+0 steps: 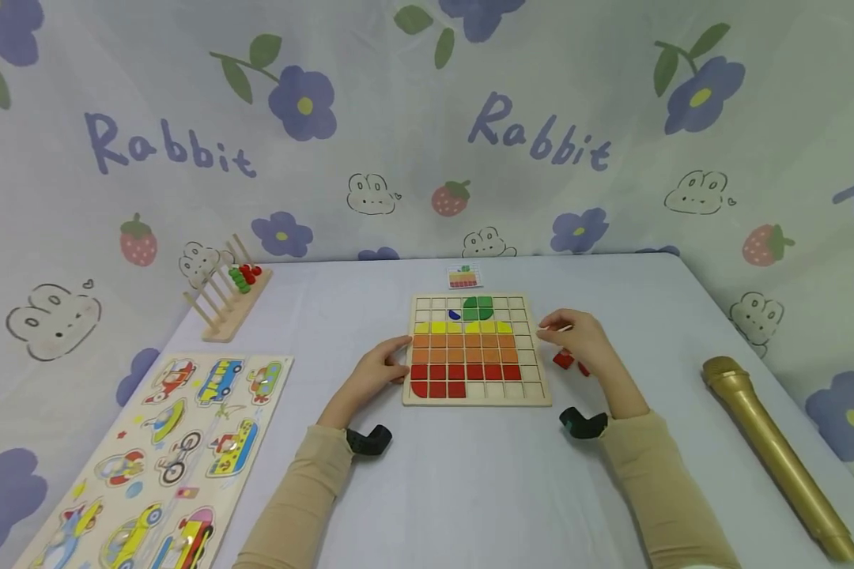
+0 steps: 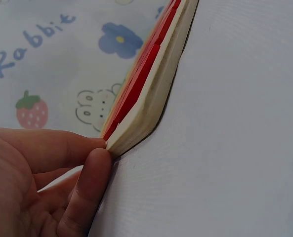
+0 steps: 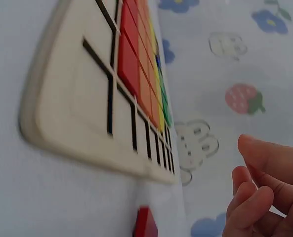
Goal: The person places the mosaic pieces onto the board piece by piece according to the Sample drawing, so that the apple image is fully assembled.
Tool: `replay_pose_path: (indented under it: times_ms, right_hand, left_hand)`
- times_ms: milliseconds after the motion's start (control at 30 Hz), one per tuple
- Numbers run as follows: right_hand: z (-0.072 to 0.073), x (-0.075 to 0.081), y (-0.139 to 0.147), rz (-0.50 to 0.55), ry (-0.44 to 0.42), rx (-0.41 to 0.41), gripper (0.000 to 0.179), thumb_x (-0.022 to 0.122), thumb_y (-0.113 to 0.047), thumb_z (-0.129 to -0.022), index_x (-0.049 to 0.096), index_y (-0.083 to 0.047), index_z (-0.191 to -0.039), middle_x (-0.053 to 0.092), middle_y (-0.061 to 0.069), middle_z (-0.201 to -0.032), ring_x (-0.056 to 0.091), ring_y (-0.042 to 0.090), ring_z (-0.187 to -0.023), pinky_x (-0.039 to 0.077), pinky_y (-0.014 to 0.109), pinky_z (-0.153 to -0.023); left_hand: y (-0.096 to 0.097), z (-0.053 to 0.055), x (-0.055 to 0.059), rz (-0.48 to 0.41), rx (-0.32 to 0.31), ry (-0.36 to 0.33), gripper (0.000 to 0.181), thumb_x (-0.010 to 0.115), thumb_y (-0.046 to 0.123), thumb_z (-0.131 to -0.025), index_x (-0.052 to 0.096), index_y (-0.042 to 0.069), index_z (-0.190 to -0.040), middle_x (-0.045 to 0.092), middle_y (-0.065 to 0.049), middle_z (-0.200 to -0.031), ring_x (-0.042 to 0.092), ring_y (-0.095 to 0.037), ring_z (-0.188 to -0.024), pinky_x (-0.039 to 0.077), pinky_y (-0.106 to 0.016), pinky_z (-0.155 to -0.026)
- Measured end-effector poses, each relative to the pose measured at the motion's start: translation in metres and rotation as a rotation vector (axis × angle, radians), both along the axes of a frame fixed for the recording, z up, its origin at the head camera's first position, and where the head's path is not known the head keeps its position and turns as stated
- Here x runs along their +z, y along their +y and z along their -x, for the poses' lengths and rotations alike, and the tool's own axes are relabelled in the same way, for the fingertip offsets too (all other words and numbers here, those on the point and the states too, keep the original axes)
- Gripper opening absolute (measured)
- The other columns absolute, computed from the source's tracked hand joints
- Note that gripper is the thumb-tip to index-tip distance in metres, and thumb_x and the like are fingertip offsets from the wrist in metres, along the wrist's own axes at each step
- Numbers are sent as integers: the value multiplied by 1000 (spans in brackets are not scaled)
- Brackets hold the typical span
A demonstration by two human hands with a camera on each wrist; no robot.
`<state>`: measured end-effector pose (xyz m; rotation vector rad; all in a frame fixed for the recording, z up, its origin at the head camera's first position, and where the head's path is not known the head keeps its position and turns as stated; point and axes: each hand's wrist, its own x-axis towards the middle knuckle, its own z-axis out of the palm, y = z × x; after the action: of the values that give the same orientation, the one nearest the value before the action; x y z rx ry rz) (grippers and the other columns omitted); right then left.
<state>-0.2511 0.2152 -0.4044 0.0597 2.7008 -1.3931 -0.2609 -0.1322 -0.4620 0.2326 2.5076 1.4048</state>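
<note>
A wooden grid board (image 1: 534,389) lies on the table, filled with rows of red, orange and yellow pieces. Green pieces (image 1: 478,308) and a small blue piece (image 1: 455,314) sit near its top. In the bottom row, red pieces (image 1: 437,389) occupy the left end, with bare wood to their right. My left hand (image 1: 373,370) rests its fingertips and thumb against the board's left edge. Just off the right edge, my right hand (image 1: 576,336) hovers with loosely bent fingers and nothing in them. Loose red pieces (image 1: 563,359) lie below it; the right wrist view shows one red piece (image 3: 146,223).
Behind the board lies a small pattern card (image 1: 464,276). A vehicle puzzle board (image 1: 209,411) covers the left front, with a pegged wooden stand (image 1: 236,316) holding green and red beads behind it. At right lies a gold microphone (image 1: 776,450).
</note>
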Motion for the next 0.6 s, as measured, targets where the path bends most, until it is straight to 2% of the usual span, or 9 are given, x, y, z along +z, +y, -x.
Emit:
replay_pose_path:
  times_ms: [100,300,467,600]
  right_hand:
    - [0,-2,28,40,-56,-57,35,63,-23,-87,57,1,-113,53,12,-99,50,21,-75,46,27,-62]
    - [1,-12,60,96,-122,-84,46,62,-30,-88,52,0,-122,54,2,-96,50,18,-87,46,23,-70]
    - [2,-20,74,116,-121,-74,48,64,-27,-86,52,2,-121,53,-4,-87,48,11,-74,43,22,-64]
    - [2,-25,78,74,-158,-41,50,67,-24,-84,50,3,-123,50,3,-93,44,13,-73,40,24,-62]
  left_hand:
    - [0,-1,1,12,1,1,56,62,10,-85,44,14,-138,54,-7,-78,54,-13,-68,44,-25,-64]
    - [0,-2,1,9,2,4,56,62,10,-85,44,13,-138,54,-8,-78,55,-14,-67,44,-25,-64]
    - [0,-1,0,-4,-6,10,56,62,8,-85,44,12,-138,55,-7,-78,56,-13,-67,44,-25,-64]
    - [1,0,1,-6,-12,10,57,62,8,-85,44,11,-138,55,-8,-77,56,-13,-67,44,-25,-64]
